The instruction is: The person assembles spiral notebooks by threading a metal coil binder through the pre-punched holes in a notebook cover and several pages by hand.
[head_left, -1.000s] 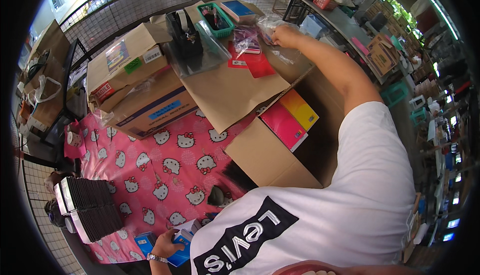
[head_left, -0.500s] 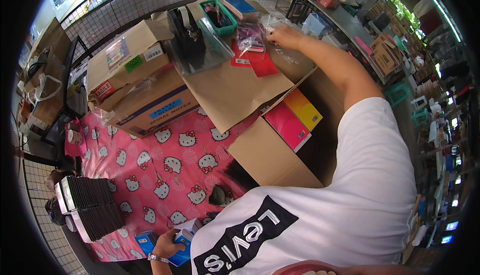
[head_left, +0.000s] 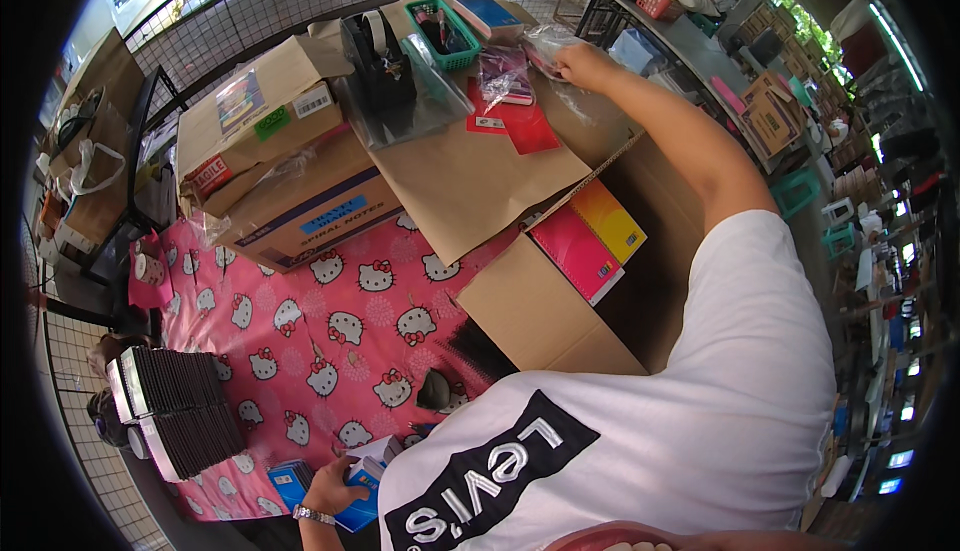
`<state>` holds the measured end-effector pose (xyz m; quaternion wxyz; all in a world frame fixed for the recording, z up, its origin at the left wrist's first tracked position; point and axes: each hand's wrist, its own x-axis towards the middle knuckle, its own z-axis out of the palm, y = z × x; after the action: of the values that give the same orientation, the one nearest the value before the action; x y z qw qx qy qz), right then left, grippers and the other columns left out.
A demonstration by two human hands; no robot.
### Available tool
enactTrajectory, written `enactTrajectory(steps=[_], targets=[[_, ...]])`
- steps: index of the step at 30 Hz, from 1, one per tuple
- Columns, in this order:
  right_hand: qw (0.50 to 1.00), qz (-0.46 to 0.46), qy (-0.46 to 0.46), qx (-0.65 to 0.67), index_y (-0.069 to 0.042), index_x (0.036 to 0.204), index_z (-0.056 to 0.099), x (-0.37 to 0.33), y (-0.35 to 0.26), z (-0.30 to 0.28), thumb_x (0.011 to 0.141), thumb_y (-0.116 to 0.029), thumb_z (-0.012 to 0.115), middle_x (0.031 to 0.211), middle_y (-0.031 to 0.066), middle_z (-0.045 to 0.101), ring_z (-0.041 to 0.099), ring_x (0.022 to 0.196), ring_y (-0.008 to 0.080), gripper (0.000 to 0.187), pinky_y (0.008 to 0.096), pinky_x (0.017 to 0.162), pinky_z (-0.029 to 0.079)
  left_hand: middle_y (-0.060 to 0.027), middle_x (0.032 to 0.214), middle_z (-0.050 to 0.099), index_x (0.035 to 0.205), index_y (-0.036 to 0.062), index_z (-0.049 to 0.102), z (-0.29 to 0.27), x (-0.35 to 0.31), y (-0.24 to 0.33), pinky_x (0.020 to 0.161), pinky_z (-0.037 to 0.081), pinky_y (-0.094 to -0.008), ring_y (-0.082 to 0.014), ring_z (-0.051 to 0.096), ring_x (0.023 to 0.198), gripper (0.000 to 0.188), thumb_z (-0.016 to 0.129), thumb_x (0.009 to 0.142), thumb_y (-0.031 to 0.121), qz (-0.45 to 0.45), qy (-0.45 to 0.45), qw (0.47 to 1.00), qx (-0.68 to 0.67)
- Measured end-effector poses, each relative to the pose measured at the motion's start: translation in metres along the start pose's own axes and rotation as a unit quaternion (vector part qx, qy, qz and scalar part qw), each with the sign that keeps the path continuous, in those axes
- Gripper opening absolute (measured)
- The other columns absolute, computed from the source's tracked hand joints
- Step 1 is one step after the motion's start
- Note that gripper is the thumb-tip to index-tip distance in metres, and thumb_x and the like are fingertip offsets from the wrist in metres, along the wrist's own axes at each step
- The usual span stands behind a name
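Observation:
My right hand (head_left: 585, 66) reaches far over a cardboard-covered surface, its fingers closed on a crumpled clear plastic bag (head_left: 548, 49). Something reddish shows through the plastic; I cannot make out what. Beside it lie a plastic-wrapped purple notebook pack (head_left: 510, 81) and flat red covers (head_left: 530, 131). At the lower left, my left hand (head_left: 335, 491) grips a small stack of blue notebooks (head_left: 358, 513) close to my body, a watch on its wrist. More blue notebooks (head_left: 288, 483) lie just left of that hand.
An open carton (head_left: 545, 306) with pink and yellow spiral notebooks (head_left: 612, 223) stands before me. Closed cartons (head_left: 320, 221) sit at left on a pink patterned cover (head_left: 345, 326). Black spiral notebooks (head_left: 185, 411) are stacked nearby. A green basket (head_left: 445, 36) stands at the back.
My right hand has moved slightly right, and the plastic at its fingers now looks more bunched up, with something reddish showing. My left hand stays on the blue notebooks.

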<state>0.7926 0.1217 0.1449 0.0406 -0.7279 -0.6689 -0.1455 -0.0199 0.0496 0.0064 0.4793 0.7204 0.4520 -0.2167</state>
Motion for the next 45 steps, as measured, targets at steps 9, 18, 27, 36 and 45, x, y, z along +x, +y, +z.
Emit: enactTrajectory(steps=[9, 18, 27, 36, 45], targets=[[0.988, 0.091, 0.056, 0.107, -0.002, 0.08, 0.066, -0.002, -0.041, -0.111, 0.076, -0.011, 0.065, 0.078, 0.0123, 0.067, 0.066, 0.074, 0.0288, 0.01, 0.0379, 0.072, 0.052, -0.0236, 0.103, 0.07, 0.121, 0.0, 0.064, 0.002, -0.004, 0.001, 0.088, 0.053, -0.0385, -0.0358, 0.068, 0.099, 0.074, 0.081, 0.054, 0.026, 0.002, -0.001, 1.0, -0.02], [0.94, -0.155, -0.304, -0.026, -0.005, 0.085, 0.071, 0.019, -0.137, -0.084, 0.078, -0.028, 0.066, 0.092, 0.014, 0.068, 0.067, 0.086, 0.0301, 0.025, 0.0415, 0.074, 0.052, -0.0225, 0.096, 0.07, 0.118, 0.0, 0.064, -0.004, -0.007, 0.01, 0.084, 0.053, -0.0399, -0.0362, 0.069, 0.093, 0.07, 0.08, 0.055, 0.026, 0.018, -0.005, 1.0, -0.025], [0.89, -0.199, -0.323, -0.255, -0.007, 0.087, 0.076, 0.035, -0.163, -0.05, 0.062, -0.048, 0.085, 0.085, 0.0107, 0.072, 0.071, 0.082, 0.0305, 0.049, 0.0421, 0.071, 0.056, -0.0234, 0.098, 0.07, 0.12, 0.0027, 0.063, 0.0, -0.009, 0.007, 0.086, 0.053, -0.0414, -0.0377, 0.068, 0.094, 0.072, 0.08, 0.055, 0.029, 0.016, 0.009, 1.0, -0.01], [0.927, -0.197, -0.204, -0.245, -0.007, 0.074, 0.073, -0.003, -0.173, -0.032, 0.071, -0.015, 0.069, 0.079, 0.0134, 0.072, 0.071, 0.077, 0.0315, 0.009, 0.0424, 0.066, 0.057, -0.0237, 0.099, 0.07, 0.123, 0.0012, 0.062, 0.0, -0.01, 0.007, 0.086, 0.053, -0.0398, -0.0367, 0.069, 0.094, 0.074, 0.078, 0.056, 0.029, 0.038, 0.016, 0.999, 0.007], [0.919, -0.127, -0.29, -0.234, -0.008, 0.094, 0.075, -0.001, -0.208, -0.037, 0.082, -0.017, 0.065, 0.097, 0.0103, 0.074, 0.072, 0.09, 0.0266, 0.018, 0.0403, 0.073, 0.058, -0.0233, 0.099, 0.071, 0.125, 0.0019, 0.061, 0.003, -0.015, 0.005, 0.086, 0.054, -0.0381, -0.0351, 0.069, 0.093, 0.075, 0.077, 0.056, 0.028, 0.039, 0.03, 0.999, -0.019]])
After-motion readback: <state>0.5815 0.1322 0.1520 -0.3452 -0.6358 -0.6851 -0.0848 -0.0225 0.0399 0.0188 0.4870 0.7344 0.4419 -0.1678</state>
